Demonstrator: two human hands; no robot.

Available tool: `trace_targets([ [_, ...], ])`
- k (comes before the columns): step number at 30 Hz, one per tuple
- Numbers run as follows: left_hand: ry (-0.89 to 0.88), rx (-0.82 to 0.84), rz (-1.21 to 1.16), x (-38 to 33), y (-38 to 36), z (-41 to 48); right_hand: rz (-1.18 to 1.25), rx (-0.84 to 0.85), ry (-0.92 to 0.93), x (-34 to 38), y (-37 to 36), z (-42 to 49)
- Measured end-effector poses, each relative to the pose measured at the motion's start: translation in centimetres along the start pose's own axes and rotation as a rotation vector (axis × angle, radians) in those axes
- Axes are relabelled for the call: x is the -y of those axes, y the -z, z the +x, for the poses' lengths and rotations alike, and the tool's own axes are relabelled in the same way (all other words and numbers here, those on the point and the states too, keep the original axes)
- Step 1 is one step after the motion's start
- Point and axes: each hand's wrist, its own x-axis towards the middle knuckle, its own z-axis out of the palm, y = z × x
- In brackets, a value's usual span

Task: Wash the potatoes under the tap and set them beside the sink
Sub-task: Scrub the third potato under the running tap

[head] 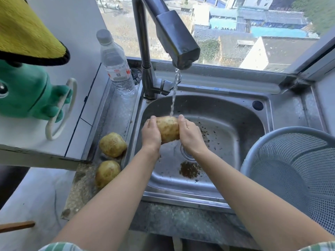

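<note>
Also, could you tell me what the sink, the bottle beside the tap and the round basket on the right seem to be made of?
Sink: likely stainless steel, brushed grey with dull reflections. Bottle: clear thin plastic, see-through with ribbed walls. Basket: probably plastic, pale grey-blue with fine moulded mesh.

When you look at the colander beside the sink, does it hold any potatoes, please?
No, the colander shows only bare mesh; the left hand and right hand hold one potato under the tap.
</note>
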Motion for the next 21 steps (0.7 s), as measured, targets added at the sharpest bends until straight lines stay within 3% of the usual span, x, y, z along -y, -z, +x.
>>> trace_targets([
  [4, 0.243, 0.042, -0.135, -0.8, 0.3, -0.7, 0.348, 0.230, 0.152, 0.8, -0.4, -1.2],
  [7, 0.162, 0.149, 0.080, -0.6, 0.6, -1.6, 0.472, 0.133, 0.168, 1.6, -0.5, -1.1],
  [10, 0.096, 0.159, 0.143, -0.2, 0.6, -1.9, 0.563, 0.046, 0.080, 2.8, -0.6, -0.9],
  [15, 0.370, 0.308, 0.178, -0.9, 1.5, -1.7, 0.458, 0.075, 0.304, 2.4, -0.5, -1.2],
  [18, 0.240, 0.355, 0.263, -0.1, 1.0, -2.4, 0.454, -0.032, 0.143, 3.4, -0.4, -0.3],
  [21, -0.064, 0.337, 0.255, 0.6, 0.3, -2.6, 0.461, -0.128, -0.153, 3.9, -0.8, 0.7],
])
